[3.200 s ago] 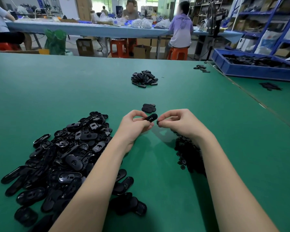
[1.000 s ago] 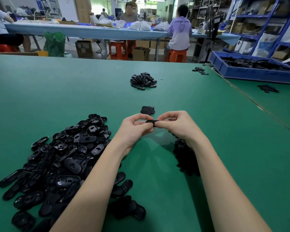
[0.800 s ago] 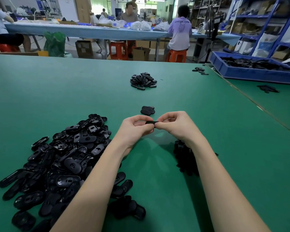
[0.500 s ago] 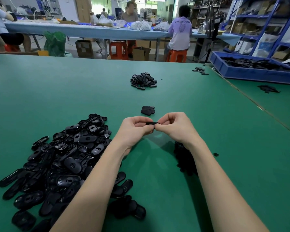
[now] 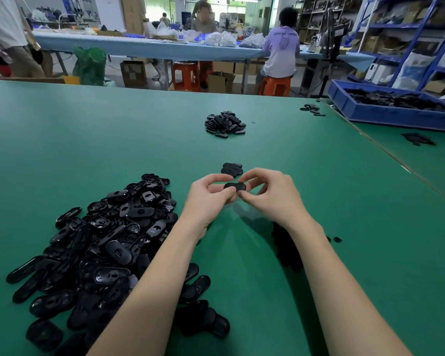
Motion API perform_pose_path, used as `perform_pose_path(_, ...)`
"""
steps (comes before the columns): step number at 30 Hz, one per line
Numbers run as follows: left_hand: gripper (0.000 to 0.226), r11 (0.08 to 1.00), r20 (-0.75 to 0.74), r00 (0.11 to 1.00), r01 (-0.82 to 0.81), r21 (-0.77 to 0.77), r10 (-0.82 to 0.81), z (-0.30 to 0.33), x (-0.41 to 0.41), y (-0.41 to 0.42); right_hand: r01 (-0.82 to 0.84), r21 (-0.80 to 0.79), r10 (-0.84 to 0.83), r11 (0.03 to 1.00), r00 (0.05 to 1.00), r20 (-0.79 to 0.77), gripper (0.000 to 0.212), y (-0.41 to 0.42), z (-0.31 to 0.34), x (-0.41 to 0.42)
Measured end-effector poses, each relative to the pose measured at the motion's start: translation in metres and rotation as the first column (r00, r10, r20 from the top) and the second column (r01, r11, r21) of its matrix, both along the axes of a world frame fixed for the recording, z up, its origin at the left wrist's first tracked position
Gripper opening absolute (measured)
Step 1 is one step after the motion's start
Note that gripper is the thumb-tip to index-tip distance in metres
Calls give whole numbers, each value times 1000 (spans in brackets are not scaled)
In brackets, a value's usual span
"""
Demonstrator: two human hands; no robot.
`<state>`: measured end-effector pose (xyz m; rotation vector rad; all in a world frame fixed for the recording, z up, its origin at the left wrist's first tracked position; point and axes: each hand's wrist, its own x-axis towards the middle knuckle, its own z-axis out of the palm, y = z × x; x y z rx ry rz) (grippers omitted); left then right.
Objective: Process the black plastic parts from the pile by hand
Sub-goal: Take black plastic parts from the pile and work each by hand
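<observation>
A small black oval plastic part (image 5: 234, 186) is held above the green table (image 5: 88, 140) between both hands. My left hand (image 5: 208, 199) pinches its left end with thumb and fingers. My right hand (image 5: 270, 195) pinches its right end, fingers curled. A big pile of black oval parts (image 5: 98, 242) lies to the left of my left forearm. A darker heap of small black bits (image 5: 287, 249) lies partly hidden under my right forearm. Two or three parts (image 5: 232, 169) sit stacked just beyond my hands.
A smaller pile of black parts (image 5: 225, 123) lies farther back at the centre. A blue bin (image 5: 385, 114) of black pieces stands at the back right, with loose pieces (image 5: 312, 109) beside it. People sit at a blue table (image 5: 149, 48) beyond.
The part was held edge-on between my fingertips; now it is turned so its flat oval face shows. A small black bit has dropped on the table right of my right forearm.
</observation>
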<state>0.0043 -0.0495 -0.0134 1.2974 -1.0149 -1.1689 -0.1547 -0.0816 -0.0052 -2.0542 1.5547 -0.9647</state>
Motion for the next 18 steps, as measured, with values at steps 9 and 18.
perform_pose_path(9, 19, 998, 249, 967, -56, -23, 60, 0, 0, 0, 236, 145, -233, 961, 972, -36, 17, -64, 9, 28)
perform_pose_path(18, 2, 997, 365, 929, -47, -62, 66, 0, 2, -3, 250, 170, -251, 953, 968, -14, 19, -68, 6, 28)
